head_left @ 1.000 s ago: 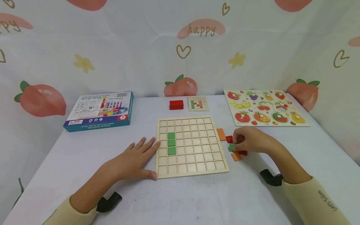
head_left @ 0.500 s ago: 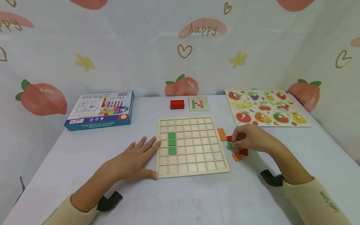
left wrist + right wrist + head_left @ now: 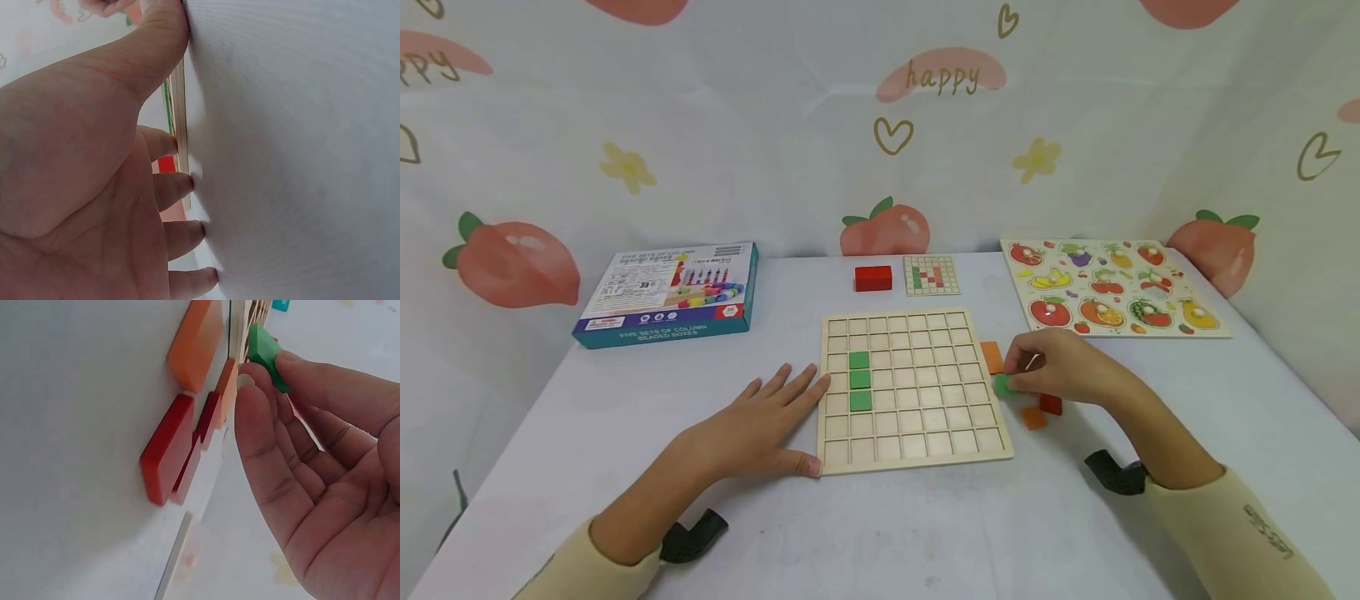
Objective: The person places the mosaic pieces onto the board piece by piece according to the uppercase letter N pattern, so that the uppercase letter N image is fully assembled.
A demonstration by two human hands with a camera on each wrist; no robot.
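A square wooden grid board (image 3: 917,465) lies mid-table, with three green tiles (image 3: 860,379) stacked in one column at its left. My left hand (image 3: 752,429) rests flat with spread fingers, thumb and fingertips at the board's left edge. Just off the right edge, my right hand (image 3: 1060,367) pinches a green tile (image 3: 262,353) between thumb and fingers, raised off the table in the right wrist view. Below and around that hand lie orange tiles (image 3: 1033,417) and red tiles (image 3: 1051,405), some partly hidden by it in the head view.
Behind the board sit a red block (image 3: 873,279) and a small patterned grid card (image 3: 932,276). A teal-edged toy box (image 3: 666,293) lies at the back left. A fruit puzzle board (image 3: 1116,287) occupies the back right, near the patterned curtain (image 3: 760,150).
My right hand has lifted the green tile from the loose pile and moved it left toward the board's right edge. The left hand stays in place.
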